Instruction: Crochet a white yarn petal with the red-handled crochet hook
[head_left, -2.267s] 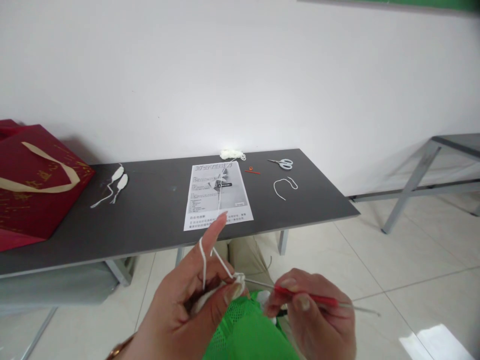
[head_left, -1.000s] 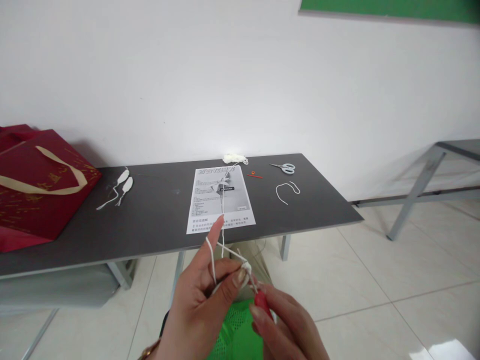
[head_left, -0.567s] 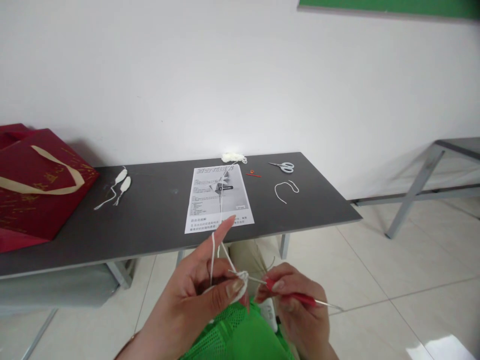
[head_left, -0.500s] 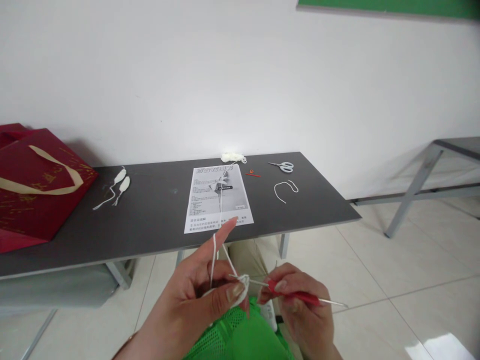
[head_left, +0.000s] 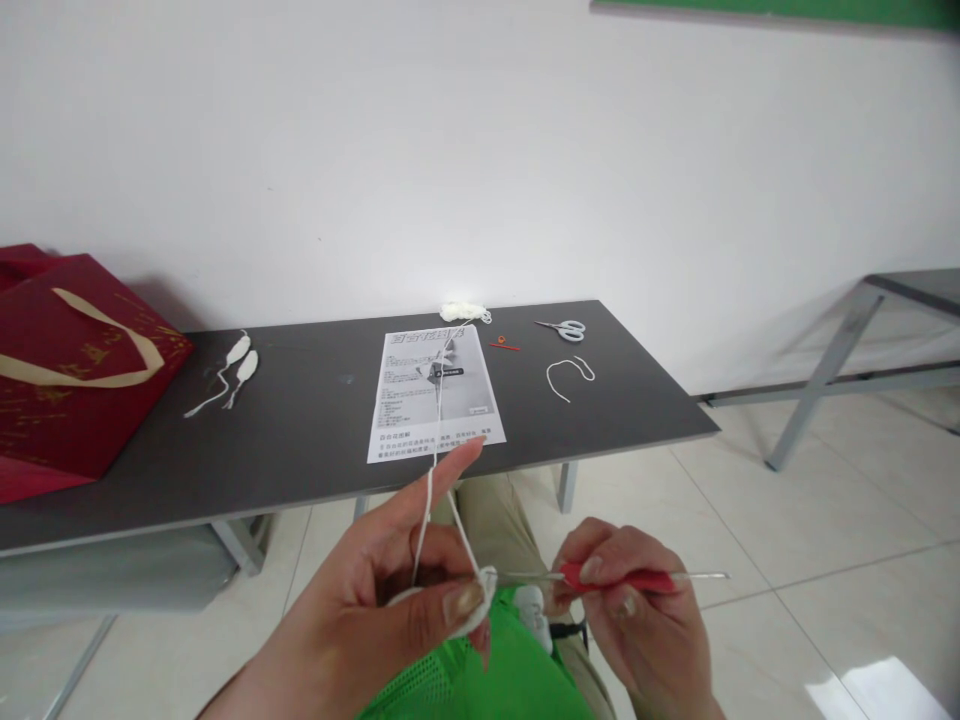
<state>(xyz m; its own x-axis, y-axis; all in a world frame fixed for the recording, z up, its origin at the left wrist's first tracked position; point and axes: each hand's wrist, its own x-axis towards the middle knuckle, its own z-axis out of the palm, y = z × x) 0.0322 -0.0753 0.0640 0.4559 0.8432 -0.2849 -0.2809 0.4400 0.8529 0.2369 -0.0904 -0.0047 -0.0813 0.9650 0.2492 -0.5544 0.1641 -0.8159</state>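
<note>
Hook: its red handle is sitting closed between your right hand's thumb and fingers, and its long axis is running nearly level across your view.
Crochet piece: it is lying left of that right-hand grip, in line with the hook's shaft; your left hand is pinching it, thumb on top and partly covering it.
Nearer hand: your left is touching the piece, while your right is standing apart from it, only the shaft bridging the gap.
Meeting point: the shaft is reaching the piece's right edge; whether its tip is sitting inside a loop, you cannot tell here.
Yarn: it is passing by your extended left index finger and running over the printed sheet toward the skein.
Table: scissors are lying toward its right end.
</note>
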